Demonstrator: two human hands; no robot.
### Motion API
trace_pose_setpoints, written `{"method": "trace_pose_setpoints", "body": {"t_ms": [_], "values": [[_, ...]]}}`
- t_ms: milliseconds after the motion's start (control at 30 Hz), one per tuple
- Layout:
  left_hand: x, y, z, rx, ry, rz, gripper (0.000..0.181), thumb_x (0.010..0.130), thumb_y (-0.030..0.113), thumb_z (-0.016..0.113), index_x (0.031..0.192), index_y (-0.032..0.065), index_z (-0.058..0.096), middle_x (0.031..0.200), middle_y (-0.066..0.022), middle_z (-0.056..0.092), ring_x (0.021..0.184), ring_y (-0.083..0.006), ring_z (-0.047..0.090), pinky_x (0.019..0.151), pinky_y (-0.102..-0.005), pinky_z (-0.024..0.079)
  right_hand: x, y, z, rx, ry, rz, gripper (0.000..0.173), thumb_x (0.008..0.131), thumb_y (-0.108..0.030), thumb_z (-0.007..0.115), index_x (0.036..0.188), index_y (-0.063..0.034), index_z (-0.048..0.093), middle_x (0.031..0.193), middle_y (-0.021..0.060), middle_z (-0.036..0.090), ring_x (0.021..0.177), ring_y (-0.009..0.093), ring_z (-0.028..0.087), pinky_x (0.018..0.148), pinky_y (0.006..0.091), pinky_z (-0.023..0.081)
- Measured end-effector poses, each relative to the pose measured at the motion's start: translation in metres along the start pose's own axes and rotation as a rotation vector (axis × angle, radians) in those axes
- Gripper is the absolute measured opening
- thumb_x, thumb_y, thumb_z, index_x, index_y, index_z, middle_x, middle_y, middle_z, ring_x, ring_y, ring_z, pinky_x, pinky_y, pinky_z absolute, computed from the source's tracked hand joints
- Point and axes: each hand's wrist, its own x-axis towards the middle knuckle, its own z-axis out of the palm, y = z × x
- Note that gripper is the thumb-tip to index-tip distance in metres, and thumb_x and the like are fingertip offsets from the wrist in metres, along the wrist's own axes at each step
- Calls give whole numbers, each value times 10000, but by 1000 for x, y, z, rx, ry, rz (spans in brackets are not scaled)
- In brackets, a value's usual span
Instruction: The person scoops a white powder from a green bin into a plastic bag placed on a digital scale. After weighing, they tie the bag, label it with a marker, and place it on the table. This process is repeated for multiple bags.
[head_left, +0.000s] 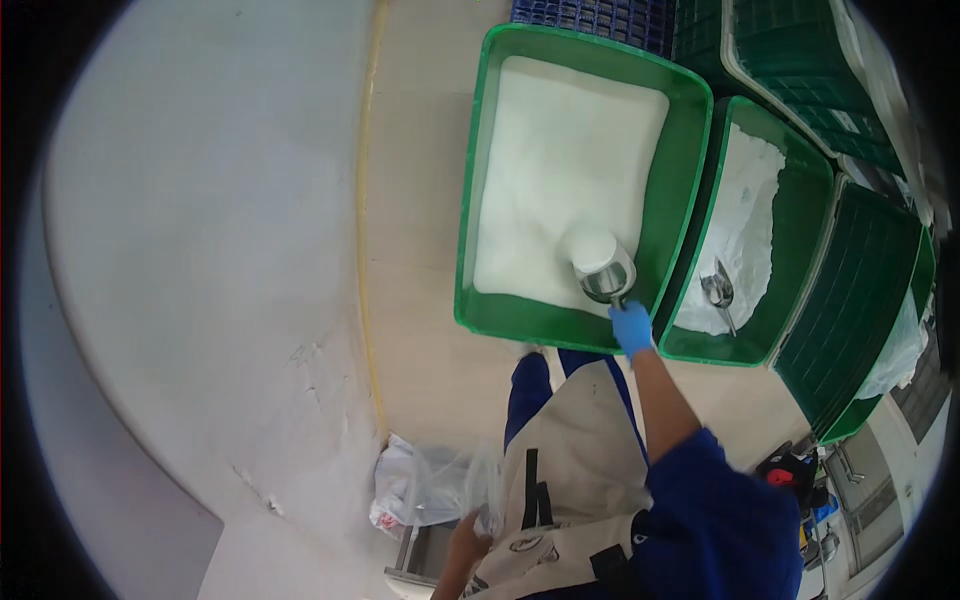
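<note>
My right hand (632, 328), in a blue glove, grips the handle of a metal scoop (606, 279) over the near right part of a large green plastic tub (547, 328). White powder or fine granules (559, 172) fill much of this tub, and a white heap lies in the scoop's mouth. At the lower left, my left hand (471, 536) is bare and closed on the edge of a clear plastic bag (450, 487), beside my beige apron. Part of that hand is hidden by the plastic.
A second green tub (799, 217) with white powder and another metal scoop (718, 289) stands at the right. Beyond it are stacked green crates (847, 300). A blue plastic grid (600, 15) lies behind the big tub. A pale wall (225, 187) runs along the left.
</note>
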Motion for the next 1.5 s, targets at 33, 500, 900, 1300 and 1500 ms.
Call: {"method": "trace_pose_setpoints", "body": {"t_ms": [33,500,900,1300,1500], "values": [[-3,9,-3,11,-109,-79,942,667,236,834,1455,-21,386,1343,-331,529,1227,-406,571,1000,-431,477,-8,6,1,252,-70,123,220,940,-222,625,926,-3,607,679,72,595,636,254,635,571,408,519],[25,14,16,211,145,-264,725,696,222,823,1327,12,535,1472,-300,400,1160,-486,577,961,-488,504,243,-155,59,195,432,-318,384,950,-352,587,1012,26,605,962,271,667,877,455,631,806,505,491],[50,-14,-11,299,760,88,514,766,178,716,1223,-21,589,1220,-267,603,1088,-440,620,945,-473,501,136,-138,-17,212,449,-521,351,888,-330,654,973,10,648,787,239,660,711,391,651,674,464,499],[51,141,-213,258,1350,604,524,752,-68,539,1271,-8,573,1378,-227,554,962,-391,673,779,-451,556,-101,-97,-101,-34,363,-654,250,813,-258,675,863,-24,605,756,246,653,722,456,645,625,510,502],[51,315,-252,230,1097,642,531,796,-70,520,1321,4,540,1571,-200,357,781,-405,678,675,-476,557,-193,-129,-178,-374,308,-883,222,819,-271,676,845,-57,622,747,221,659,703,428,655,622,495,526]]}}
